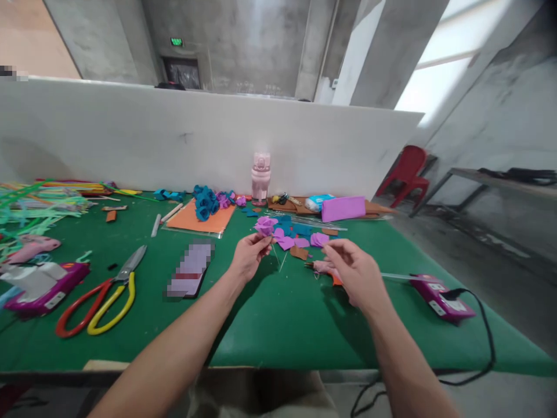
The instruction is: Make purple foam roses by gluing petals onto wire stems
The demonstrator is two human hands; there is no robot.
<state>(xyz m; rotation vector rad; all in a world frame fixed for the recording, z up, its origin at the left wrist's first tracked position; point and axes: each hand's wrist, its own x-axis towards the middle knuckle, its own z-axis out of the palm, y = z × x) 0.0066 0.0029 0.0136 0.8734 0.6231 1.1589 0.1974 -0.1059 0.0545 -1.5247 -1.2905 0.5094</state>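
Purple felt rose (pixel 265 225) pinched in left hand (pixel 249 255); right hand (pixel 354 270) fingers loosely curled, empty.

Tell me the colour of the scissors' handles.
The scissors have one red handle and one yellow, seen in the head view.

Grey concrete walls (pixel 243 40), red chair (pixel 407 174), bright window (pixel 439 81).

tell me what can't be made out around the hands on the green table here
Head view only:
- Right hand: its back hides the fingertips and whatever they pinch.
- Purple flower in the left hand: stem too thin to follow.
- Flat object: blurred out.
- Purple glue gun: trigger side turned away.
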